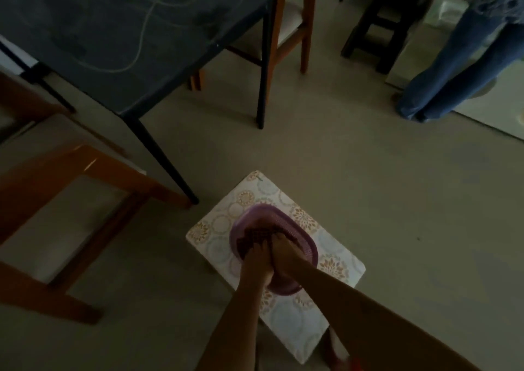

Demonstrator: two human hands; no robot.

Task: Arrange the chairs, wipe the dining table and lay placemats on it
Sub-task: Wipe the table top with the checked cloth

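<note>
Head view: both hands in purple basket (307,246) on patterned stool (337,265).
Left hand (256,260) and right hand (283,253) touch, fingers on dark mat (251,239); grip unclear.

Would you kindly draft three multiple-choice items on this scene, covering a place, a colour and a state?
1. Where does the purple basket sit?
A. on the dining table
B. on a patterned stool
C. on a chair seat

2. What colour is the dining table top?
A. white
B. red
C. dark

3. What are the hands doing?
A. both reach into the basket
B. both hang idle
C. both grip a chair

Answers:
1 B: the patterned stool shows around the basket on all sides.
2 C: the top looks dark navy or black, with pale streaks.
3 A: left hand and right hand meet inside its rim, over something dark and gridded; the grasp itself is unclear.
</note>
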